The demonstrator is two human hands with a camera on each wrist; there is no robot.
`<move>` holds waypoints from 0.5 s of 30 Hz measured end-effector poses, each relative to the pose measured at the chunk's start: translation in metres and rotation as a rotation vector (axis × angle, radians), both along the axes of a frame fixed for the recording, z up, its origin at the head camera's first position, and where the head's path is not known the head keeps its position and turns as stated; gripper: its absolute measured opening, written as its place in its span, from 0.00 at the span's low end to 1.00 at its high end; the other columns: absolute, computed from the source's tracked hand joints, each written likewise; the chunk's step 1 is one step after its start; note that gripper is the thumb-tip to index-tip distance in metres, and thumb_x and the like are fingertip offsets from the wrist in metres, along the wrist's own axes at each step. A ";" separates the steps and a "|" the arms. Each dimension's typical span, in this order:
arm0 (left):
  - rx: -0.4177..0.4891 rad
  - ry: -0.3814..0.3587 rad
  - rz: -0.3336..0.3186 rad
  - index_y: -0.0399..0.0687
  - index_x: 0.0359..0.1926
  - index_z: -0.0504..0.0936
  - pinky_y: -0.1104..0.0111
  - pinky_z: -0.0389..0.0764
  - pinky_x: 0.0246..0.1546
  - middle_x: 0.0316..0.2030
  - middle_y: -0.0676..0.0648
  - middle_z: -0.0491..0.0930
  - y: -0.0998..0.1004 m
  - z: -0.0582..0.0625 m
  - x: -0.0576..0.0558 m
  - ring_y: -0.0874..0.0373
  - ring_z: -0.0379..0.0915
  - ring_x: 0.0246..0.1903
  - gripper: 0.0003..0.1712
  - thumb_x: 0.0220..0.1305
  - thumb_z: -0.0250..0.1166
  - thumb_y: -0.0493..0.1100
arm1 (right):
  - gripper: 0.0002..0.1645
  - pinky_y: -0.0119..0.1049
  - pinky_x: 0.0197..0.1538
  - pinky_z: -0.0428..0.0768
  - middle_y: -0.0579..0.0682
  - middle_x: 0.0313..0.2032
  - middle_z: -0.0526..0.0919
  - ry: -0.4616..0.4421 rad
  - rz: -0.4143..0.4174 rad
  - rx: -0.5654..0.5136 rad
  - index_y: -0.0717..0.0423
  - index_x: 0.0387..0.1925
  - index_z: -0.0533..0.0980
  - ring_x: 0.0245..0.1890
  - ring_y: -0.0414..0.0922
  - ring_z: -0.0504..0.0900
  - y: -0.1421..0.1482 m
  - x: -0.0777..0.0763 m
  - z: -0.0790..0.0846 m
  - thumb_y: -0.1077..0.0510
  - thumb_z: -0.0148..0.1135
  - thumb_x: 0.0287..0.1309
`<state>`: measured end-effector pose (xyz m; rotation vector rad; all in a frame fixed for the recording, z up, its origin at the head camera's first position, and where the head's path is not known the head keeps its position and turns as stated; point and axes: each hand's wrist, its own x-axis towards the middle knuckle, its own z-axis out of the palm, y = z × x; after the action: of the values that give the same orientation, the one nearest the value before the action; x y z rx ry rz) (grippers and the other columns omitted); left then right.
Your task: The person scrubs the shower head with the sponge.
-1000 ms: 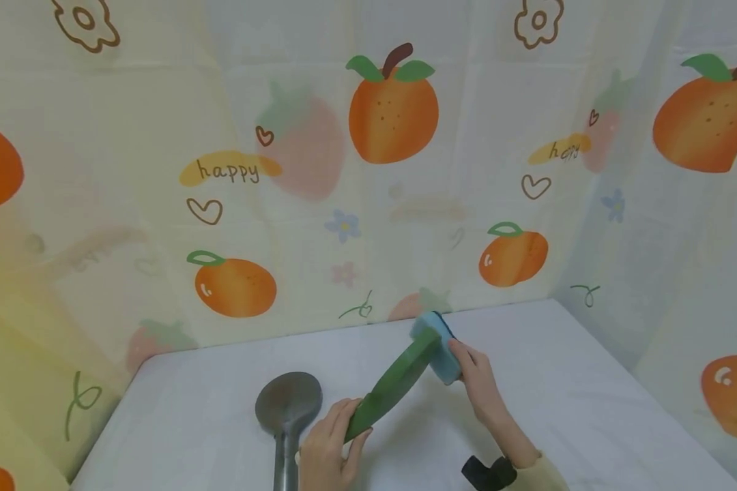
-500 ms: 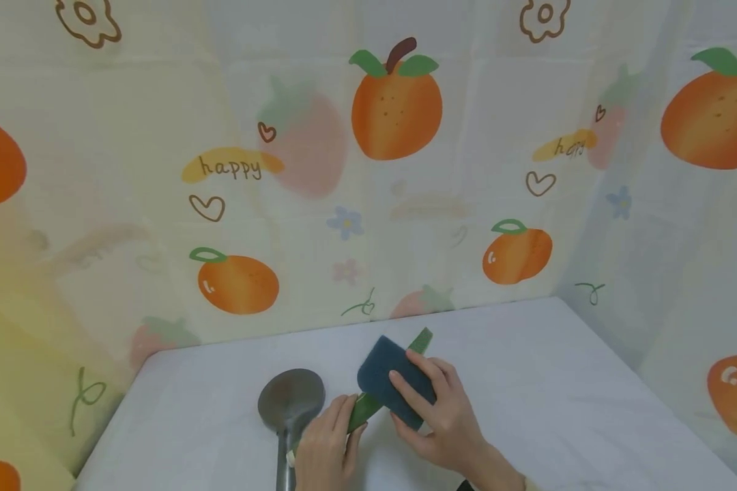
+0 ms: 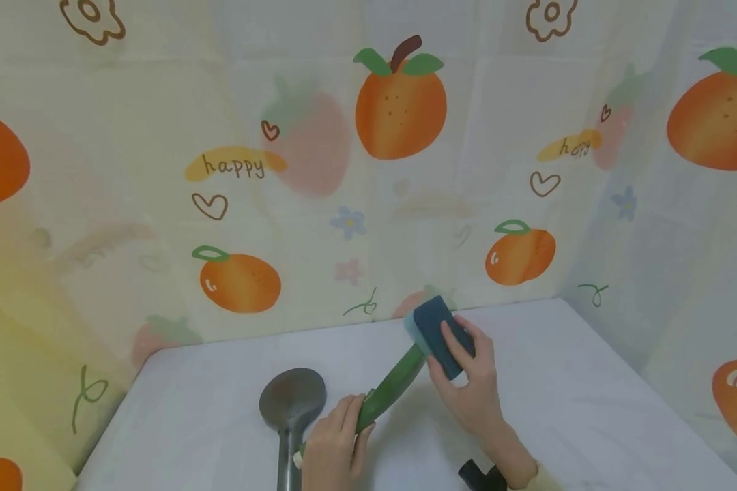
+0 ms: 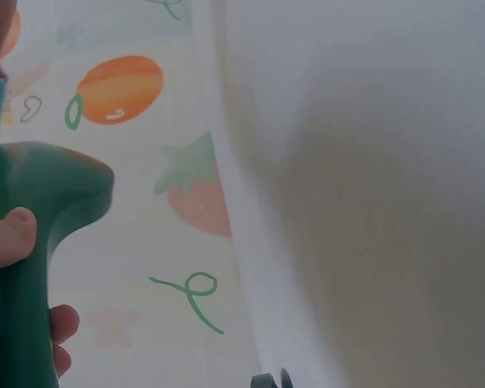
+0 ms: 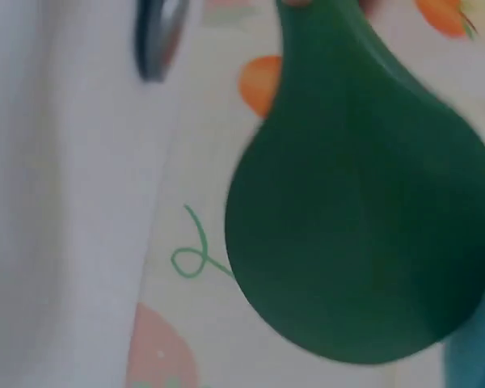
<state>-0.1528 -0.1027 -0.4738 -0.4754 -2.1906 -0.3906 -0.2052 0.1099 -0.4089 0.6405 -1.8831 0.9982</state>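
A long green spoon [image 3: 393, 387] with a broad round head slants up and away over the table. My left hand [image 3: 336, 440] grips it by the handle, with thumb and fingertips showing around the green handle in the left wrist view. My right hand [image 3: 471, 392] holds a sponge [image 3: 447, 339], dark blue on the outer face and light blue beneath, against the spoon's far end. Its light blue edge overlaps the round green head [image 5: 360, 218] at the lower right of the right wrist view. The sponge hides the spoon's tip in the head view.
A grey metal ladle [image 3: 292, 399] lies on the white-covered table [image 3: 209, 409], just left of my left hand. A fruit-printed curtain [image 3: 307, 259] stands behind the table and along its sides. Near my right wrist is a black object [image 3: 482, 475].
The sponge first slid down the spoon toward my left hand, then back up to the far end. Its dark face now shows toward me. My left hand has kept its grip on the handle.
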 end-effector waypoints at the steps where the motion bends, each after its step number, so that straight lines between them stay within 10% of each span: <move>1: -0.004 0.000 0.008 0.40 0.44 0.80 0.68 0.76 0.22 0.38 0.47 0.78 0.000 0.001 0.000 0.58 0.75 0.26 0.30 0.72 0.39 0.57 | 0.25 0.35 0.48 0.71 0.68 0.55 0.69 0.094 -0.005 0.049 0.64 0.52 0.76 0.49 0.61 0.68 -0.006 0.003 -0.003 0.57 0.63 0.53; 7: -0.015 -0.001 0.029 0.38 0.41 0.79 0.69 0.74 0.20 0.36 0.46 0.78 -0.001 0.001 0.000 0.58 0.74 0.24 0.29 0.72 0.39 0.56 | 0.22 0.47 0.38 0.72 0.70 0.49 0.73 0.446 -0.018 0.404 0.64 0.44 0.79 0.39 0.59 0.72 -0.033 0.023 -0.023 0.51 0.51 0.61; 15: -0.012 -0.048 0.036 0.37 0.46 0.79 0.66 0.76 0.23 0.38 0.45 0.78 0.001 0.003 0.003 0.56 0.76 0.27 0.33 0.71 0.35 0.57 | 0.24 0.51 0.39 0.71 0.70 0.51 0.72 0.354 -0.003 0.263 0.65 0.47 0.78 0.42 0.62 0.72 -0.013 0.004 -0.009 0.50 0.55 0.57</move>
<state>-0.1494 -0.1013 -0.4703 -0.4371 -2.2463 -0.3732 -0.2009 0.0972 -0.4181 0.9045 -1.7079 0.5907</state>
